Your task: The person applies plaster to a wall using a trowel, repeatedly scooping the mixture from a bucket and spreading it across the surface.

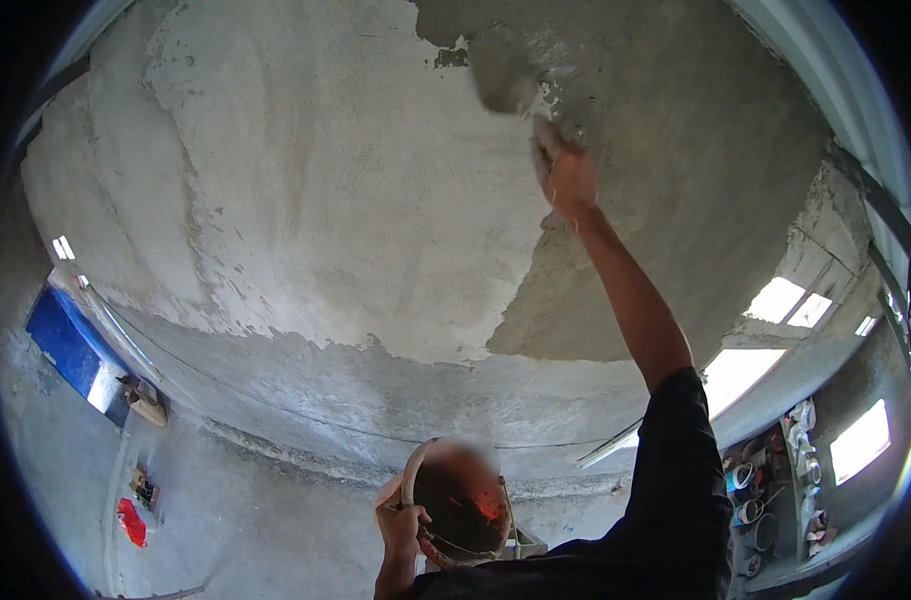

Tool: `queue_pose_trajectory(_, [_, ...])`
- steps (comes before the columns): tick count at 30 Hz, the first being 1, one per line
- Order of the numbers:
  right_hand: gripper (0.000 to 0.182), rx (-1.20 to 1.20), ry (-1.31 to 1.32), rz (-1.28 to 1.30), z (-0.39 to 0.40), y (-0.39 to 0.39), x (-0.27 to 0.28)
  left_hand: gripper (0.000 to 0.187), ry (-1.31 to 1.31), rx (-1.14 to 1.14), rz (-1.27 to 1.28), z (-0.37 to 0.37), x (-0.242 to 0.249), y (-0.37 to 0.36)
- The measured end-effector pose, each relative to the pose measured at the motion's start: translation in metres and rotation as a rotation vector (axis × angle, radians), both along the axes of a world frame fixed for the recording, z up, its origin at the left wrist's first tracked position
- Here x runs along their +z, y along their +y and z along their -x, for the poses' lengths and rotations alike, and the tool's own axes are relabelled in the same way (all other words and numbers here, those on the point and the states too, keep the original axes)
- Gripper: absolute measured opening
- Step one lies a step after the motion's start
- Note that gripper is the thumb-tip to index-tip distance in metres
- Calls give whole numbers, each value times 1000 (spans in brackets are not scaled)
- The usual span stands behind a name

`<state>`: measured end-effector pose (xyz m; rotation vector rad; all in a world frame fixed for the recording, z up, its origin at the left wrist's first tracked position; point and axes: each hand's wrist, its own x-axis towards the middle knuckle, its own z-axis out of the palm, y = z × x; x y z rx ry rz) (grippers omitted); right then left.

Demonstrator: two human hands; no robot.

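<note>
My right hand (567, 178) is raised high at arm's length, its fingers closed round the handle of a trowel. The trowel's blade (503, 72) lies against the wall (355, 180), at the border between pale dry surface and darker wet plaster (675, 180); motion blurs it a little. Low in the view, my left hand (402, 522) grips the side of a round bucket (412, 468). Dark mortar (450, 505) sits inside, with orange-red showing on the inner wall. Part of the bucket's opening is blurred.
A blue door or panel (70, 345) stands at far left, near a sack (147, 405). A red bag (131, 522) lies on the floor (245, 510). Several buckets (745, 512) and a cluttered shelf (805, 470) are at right, near bright windows (860, 442). A cable (275, 400) runs along the lower wall.
</note>
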<state>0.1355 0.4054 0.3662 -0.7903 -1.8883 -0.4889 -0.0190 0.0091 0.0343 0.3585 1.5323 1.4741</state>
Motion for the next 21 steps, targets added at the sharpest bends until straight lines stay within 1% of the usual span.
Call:
queue_pose_trajectory(1, [37, 2, 1, 2, 1, 8, 3, 52, 1, 2, 2, 0, 1, -1])
queue_pose_trajectory(3, [33, -180, 144, -194, 1, 29, 14, 52, -18, 29, -33, -2, 4, 1])
queue_pose_trajectory(4, [33, -180, 143, -196, 4, 21, 19, 52, -19, 29, -34, -3, 6, 1])
queue_pose_trajectory(6, [33, -218, 81, -61, 18, -5, 33, 53, -3, -1, -2, -2, 9, -1])
queue_pose_trajectory(7, [33, -219, 80, -61, 22, -3, 29, 53, -4, -2, -2, -2, 8, -2])
queue_pose_trajectory(9, [34, -122, -28, -31, 28, 8, 16, 53, -28, 19, -21, -3, 5, -1])
queue_pose_trajectory(10, [34, -121, -29, -34, 29, 8, 12, 53, -30, 20, -24, -3, 5, -2])
queue_pose_trajectory(12, [34, 54, -114, -135, 31, 5, 3, 48, 13, -28, 4, 0, 6, -3])
queue_pose_trajectory(14, [34, 73, -91, -170, 32, 2, 9, 48, 8, -32, 1, 2, 5, -4])
queue_pose_trajectory(16, [44, -91, -49, -104, 29, 3, 20, 47, 5, -40, 8, 2, 3, -5])
queue_pose_trajectory(17, [44, -91, -48, -103, 27, 8, 26, 47, -1, -21, -15, 1, 1, -4])
queue_pose_trajectory(19, [44, -152, 38, -212, 25, 15, 40, 47, -11, -1, -38, 0, 0, -3])
queue_pose_trajectory(20, [44, -151, 37, -211, 26, 13, 41, 47, -7, 6, -40, -1, 1, -3])
queue_pose_trajectory(21, [40, -225, 25, -76, 26, 11, 42, 47, -3, 14, -41, -1, 2, -3])
